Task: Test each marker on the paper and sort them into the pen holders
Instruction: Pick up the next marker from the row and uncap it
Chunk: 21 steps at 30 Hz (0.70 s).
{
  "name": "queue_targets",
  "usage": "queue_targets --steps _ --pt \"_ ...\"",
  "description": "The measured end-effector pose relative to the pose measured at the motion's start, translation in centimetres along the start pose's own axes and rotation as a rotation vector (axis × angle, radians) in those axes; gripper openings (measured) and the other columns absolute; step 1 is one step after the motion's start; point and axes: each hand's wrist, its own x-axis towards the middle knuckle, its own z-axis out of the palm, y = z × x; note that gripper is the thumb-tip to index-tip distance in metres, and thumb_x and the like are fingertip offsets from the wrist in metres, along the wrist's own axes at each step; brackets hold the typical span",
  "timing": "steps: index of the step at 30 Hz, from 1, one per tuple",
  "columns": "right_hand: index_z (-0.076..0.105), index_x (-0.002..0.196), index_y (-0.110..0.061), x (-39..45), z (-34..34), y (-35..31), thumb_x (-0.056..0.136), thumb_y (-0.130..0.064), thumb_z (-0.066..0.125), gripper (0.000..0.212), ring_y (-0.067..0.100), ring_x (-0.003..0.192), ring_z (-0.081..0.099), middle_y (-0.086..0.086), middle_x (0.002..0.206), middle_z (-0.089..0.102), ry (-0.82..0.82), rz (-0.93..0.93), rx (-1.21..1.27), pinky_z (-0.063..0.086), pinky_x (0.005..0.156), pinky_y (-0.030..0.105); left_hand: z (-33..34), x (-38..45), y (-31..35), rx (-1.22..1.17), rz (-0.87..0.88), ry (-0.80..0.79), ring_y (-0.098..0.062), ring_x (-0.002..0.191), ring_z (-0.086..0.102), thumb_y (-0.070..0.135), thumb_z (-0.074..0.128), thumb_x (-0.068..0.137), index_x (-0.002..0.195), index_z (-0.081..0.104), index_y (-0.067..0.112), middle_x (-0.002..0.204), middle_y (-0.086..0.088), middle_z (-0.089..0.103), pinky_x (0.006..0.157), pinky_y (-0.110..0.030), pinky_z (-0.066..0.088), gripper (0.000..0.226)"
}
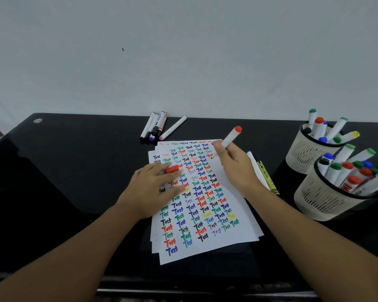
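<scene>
While the right hand [234,164] grips a red marker [229,138] with its tip at the paper [227,214] just beyond the fingers, the left hand [155,188] lies flat on the sheet, fingers straight, the red cap [171,169] under its fingertips. If that palm lifts, the loose stack could slide and smear the stroke; the cap could roll off. Right of the writing hand, two pens [262,173] lie near its wrist, easily swept away. Farther right stand the holders [321,205], so a hurried reach might tip one.
</scene>
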Motion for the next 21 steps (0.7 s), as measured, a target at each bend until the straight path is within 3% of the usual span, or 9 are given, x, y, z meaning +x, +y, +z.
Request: queue_targets --steps 3,6,9,15,21 --pt "0.067 0.100 -0.018 0.3 0.2 0.5 0.106 -0.045 0.053 0.030 0.015 0.081 0.067 0.007 0.089 0.071 0.073 0.020 -0.049 0.059 0.082 0.046 -0.3 0.0 0.3 -0.006 -0.011 -0.015 -0.006 0.150 0.015 0.086 0.032 0.085 0.148 0.041 0.052 0.162 0.019 0.027 0.122 -0.041 0.013 0.072" --pt "0.063 0.096 -0.027 0.3 0.3 1.2 0.104 -0.033 0.059 0.011 0.011 0.086 0.071 -0.004 0.088 0.074 0.109 0.012 -0.044 0.061 0.084 0.040 -0.3 0.0 0.2 -0.019 -0.020 -0.023 -0.006 0.150 0.015 0.090 0.031 0.082 0.147 0.041 0.052 0.162 0.020 0.027 0.123 -0.042 0.014 0.076" --pt "0.062 0.099 -0.023 0.4 0.3 1.5 0.101 -0.039 0.064 0.016 0.010 0.085 0.070 -0.006 0.089 0.073 0.126 0.016 -0.093 0.059 0.078 0.032 -0.3 0.0 0.3 -0.011 -0.028 -0.029 -0.007 0.150 0.016 0.088 0.035 0.083 0.147 0.041 0.052 0.162 0.020 0.027 0.122 -0.041 0.013 0.074" --pt "0.061 0.104 -0.022 0.6 0.3 1.8 0.105 -0.038 0.058 0.017 0.008 0.088 0.066 -0.008 0.093 0.069 0.079 0.019 -0.113 0.048 0.071 0.023 -0.3 0.0 0.3 0.001 -0.035 -0.046 -0.007 0.151 0.015 0.090 0.034 0.082 0.148 0.039 0.052 0.163 0.020 0.025 0.123 -0.041 0.012 0.076" --pt "0.062 0.101 -0.020 1.0 0.5 2.3 0.106 -0.041 0.056 0.022 0.011 0.088 0.066 -0.006 0.092 0.069 0.059 0.039 -0.180 0.055 0.079 0.034 -0.4 0.1 0.3 0.019 -0.029 -0.061 -0.009 0.152 0.014 0.095 0.032 0.079 0.149 0.036 0.053 0.164 0.018 0.023 0.124 -0.044 0.013 0.081"
